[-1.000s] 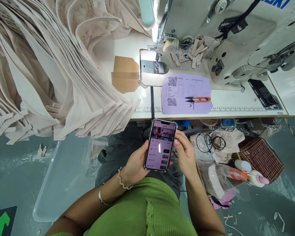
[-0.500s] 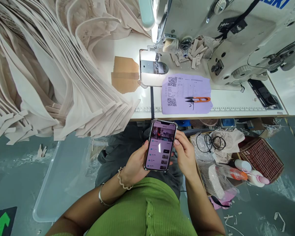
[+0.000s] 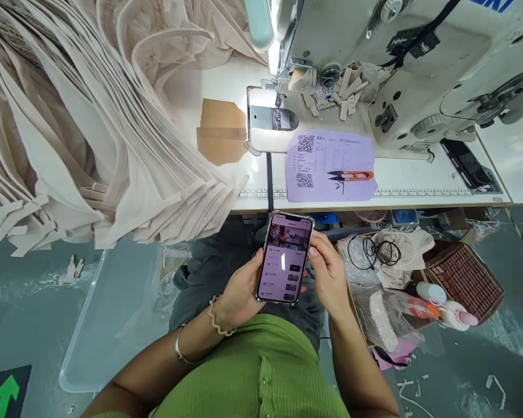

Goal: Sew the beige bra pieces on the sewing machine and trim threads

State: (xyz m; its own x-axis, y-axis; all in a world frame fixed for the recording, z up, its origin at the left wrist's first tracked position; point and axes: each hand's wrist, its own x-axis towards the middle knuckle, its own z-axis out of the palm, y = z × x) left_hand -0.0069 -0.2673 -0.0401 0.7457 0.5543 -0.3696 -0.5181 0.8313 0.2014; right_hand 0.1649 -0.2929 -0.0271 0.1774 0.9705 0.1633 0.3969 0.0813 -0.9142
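Left hand [image 3: 242,290] and right hand [image 3: 329,276] grip phone [image 3: 285,258] by opposite long edges. Table [image 3: 257,171] edge just beyond phone; narrow gap toward green top [image 3: 226,371].

pinkish-lilac phone screen [image 3: 284,258], lilac paper [image 3: 325,165] with black qr codes [image 3: 305,144], orange-and-black snips [image 3: 352,175], ribbed green top [image 3: 248,371]

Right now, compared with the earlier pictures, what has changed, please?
Apart from a very slight shift of the view, nothing visibly moved; nothing was taken or released. The left hand and right hand still hold the smartphone; the orange-handled thread snips stay on the purple QR-code sheet.
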